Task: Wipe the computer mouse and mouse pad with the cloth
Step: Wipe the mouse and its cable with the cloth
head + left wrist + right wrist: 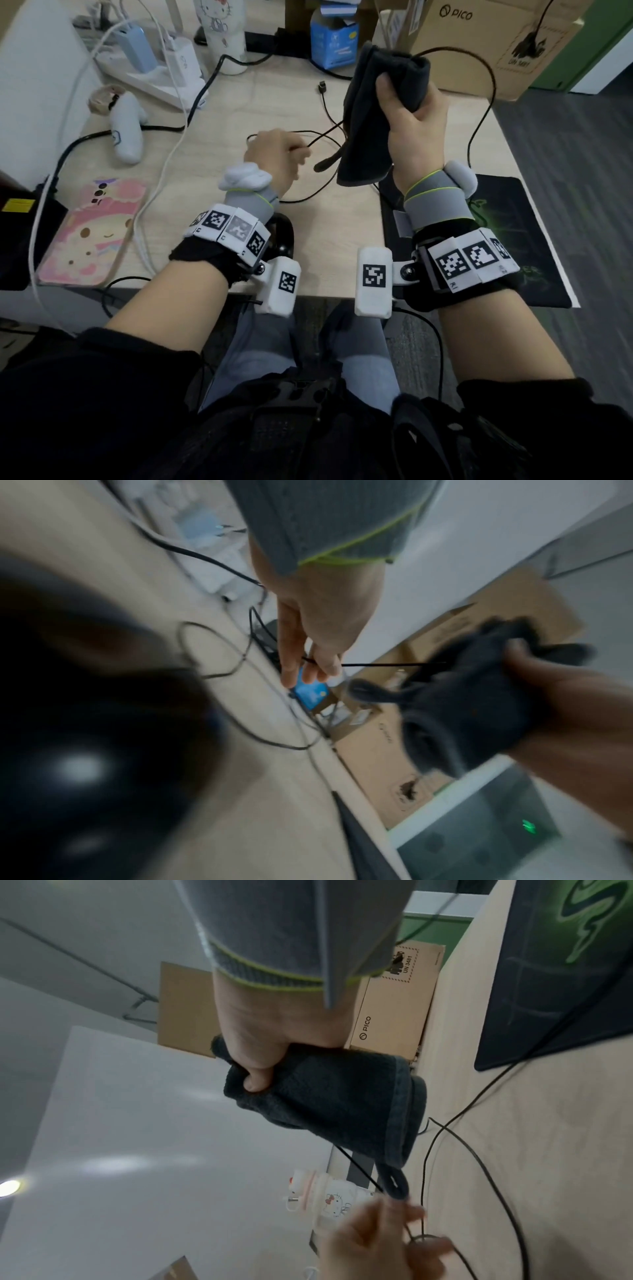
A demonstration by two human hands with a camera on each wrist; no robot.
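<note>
Right hand [416, 116] is up off the desk [342, 222] with its fingers and thumb curled tight around a bunched dark grey cloth [373, 113] — most of the cloth hangs down below the fist, and its hanging loop [394, 1183] dangles at the bottom edge. Left hand [274, 154] is lower and just left of the cloth, pinching a thin black cable [325, 133] between thumb and fingertips; in the left wrist view the cable runs taut from those fingers [323, 661] across toward the cloth.

The computer mouse [282, 233] is black and sits on the bare desk near the front edge, mostly hidden under the left wrist — the left wrist camera only catches it as a big dark blur. The mouse pad [520, 240], black with a green logo, lies flat at the right side of the desk, under the right forearm, with the cloth held above it and not touching.

Other stuff around: a pink phone case [89, 236] on the left, a white controller [126, 133], a white power strip [154, 72] with chargers, a Hello Kitty bottle [222, 34], a blue box [334, 37], and a PICO cardboard box [479, 44] at the back right.
</note>
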